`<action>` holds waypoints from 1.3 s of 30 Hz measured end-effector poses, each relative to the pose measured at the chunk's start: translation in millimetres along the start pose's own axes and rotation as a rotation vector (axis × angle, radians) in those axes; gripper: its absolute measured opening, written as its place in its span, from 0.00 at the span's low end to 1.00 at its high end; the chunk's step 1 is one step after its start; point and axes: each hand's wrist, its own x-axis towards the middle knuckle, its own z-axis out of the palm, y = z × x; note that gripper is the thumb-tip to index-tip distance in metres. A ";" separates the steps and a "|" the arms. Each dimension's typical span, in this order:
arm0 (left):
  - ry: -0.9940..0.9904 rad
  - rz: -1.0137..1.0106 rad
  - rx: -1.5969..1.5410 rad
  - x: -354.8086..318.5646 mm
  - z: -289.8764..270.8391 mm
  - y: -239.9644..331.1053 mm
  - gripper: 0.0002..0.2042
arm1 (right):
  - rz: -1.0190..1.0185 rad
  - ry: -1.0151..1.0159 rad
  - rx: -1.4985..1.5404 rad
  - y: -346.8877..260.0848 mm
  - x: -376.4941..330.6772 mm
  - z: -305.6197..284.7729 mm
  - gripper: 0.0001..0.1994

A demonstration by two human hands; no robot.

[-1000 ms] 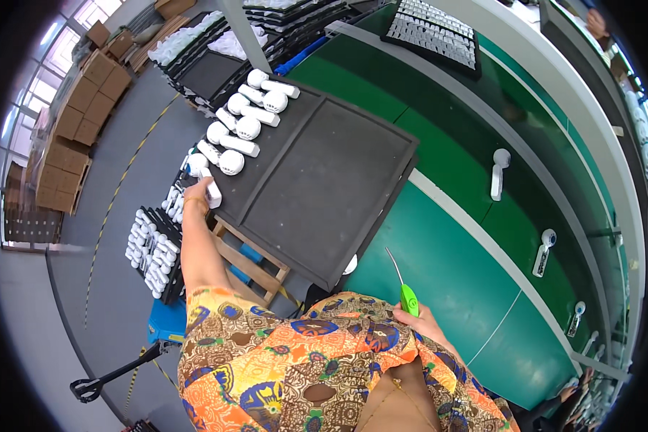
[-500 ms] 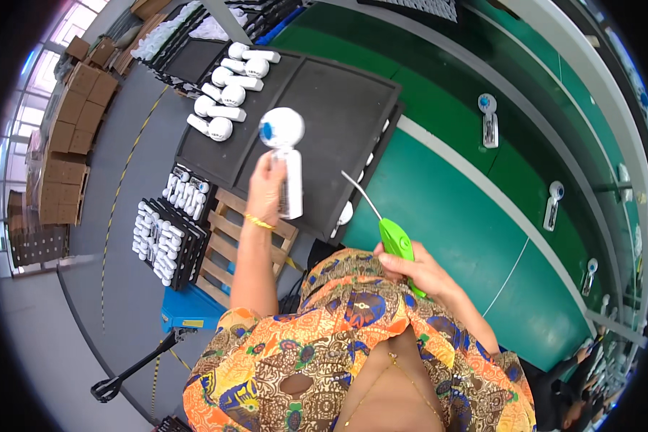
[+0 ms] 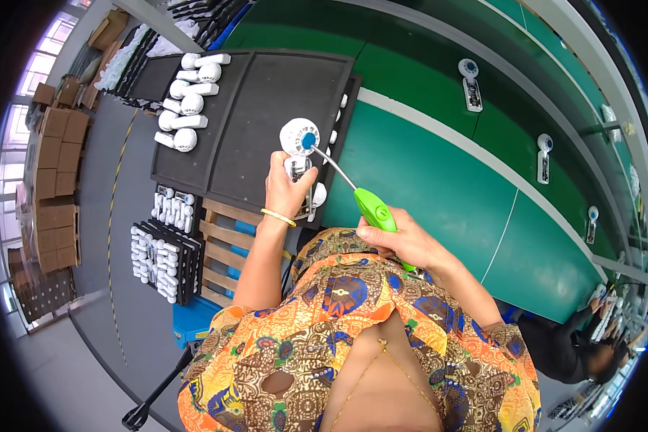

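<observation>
My left hand (image 3: 286, 189) grips the handle of a white handheld fan (image 3: 294, 133), whose round slotted head and blue centre face up toward me. Part of the fan's handle looks uncovered, with dark inner parts showing. In my right hand (image 3: 405, 239) is a green-handled tool (image 3: 373, 209) with a long thin metal shaft. Its tip meets or lies just over the fan's blue centre; contact I cannot tell. Beneath the fan lies a black tray (image 3: 295, 79), with several white fans (image 3: 189, 105) lined up along its left side.
A green belt (image 3: 425, 194) runs on the right, carrying spaced fans (image 3: 471, 93). Filled black trays are stacked (image 3: 155, 261) at left, beside a wooden pallet (image 3: 219, 248) and a blue pallet truck (image 3: 192, 318). Cardboard boxes (image 3: 56, 158) stand far left. Another person (image 3: 572, 353) is at lower right.
The fan has turned so its slotted face and blue centre show toward the tool. The tool's tip has come to the blue centre. My view has shifted, moving the tray leftward.
</observation>
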 end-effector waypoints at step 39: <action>-0.402 -0.360 -0.595 18.0 -5.2 5.9 0.16 | 0.171 -0.183 -0.335 9.6 3.2 -20.3 0.19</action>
